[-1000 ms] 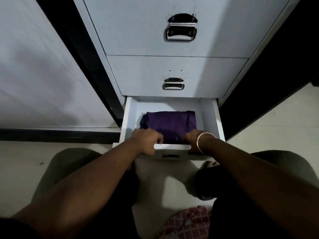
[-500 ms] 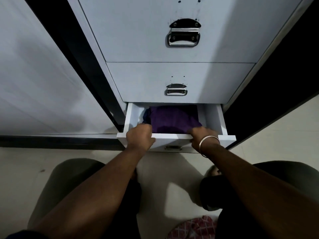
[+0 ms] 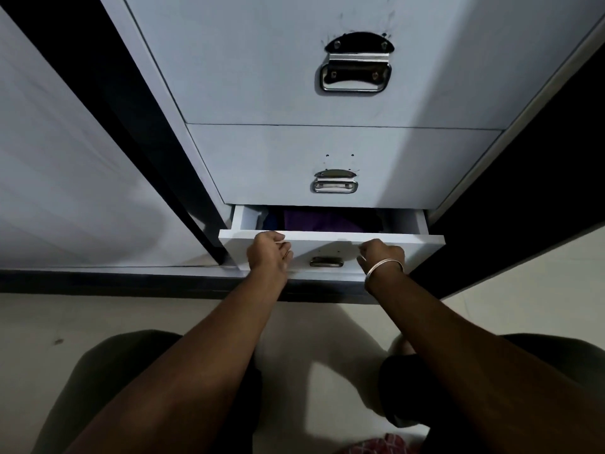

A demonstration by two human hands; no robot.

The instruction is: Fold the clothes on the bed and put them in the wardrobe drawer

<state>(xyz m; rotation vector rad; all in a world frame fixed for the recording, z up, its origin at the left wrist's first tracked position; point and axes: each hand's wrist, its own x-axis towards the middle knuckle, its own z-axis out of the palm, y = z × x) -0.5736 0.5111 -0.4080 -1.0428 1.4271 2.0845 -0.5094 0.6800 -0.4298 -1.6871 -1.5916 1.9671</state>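
We see drawer (image 3: 393,247) front in smooth matt white laminate; handles (image 3: 355,65) polished metal, glossy; purple cloth (image 3: 320,221) inside, possibly satiny, too dim to judge; bangle (image 3: 384,267) shiny metal; floor (image 3: 98,322) smooth, pale.

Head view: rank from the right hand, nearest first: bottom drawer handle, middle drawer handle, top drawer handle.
From the right hand:
1. bottom drawer handle, just to its left on the front it pushes.
2. middle drawer handle, above, on the shut drawer.
3. top drawer handle, highest up the wardrobe.
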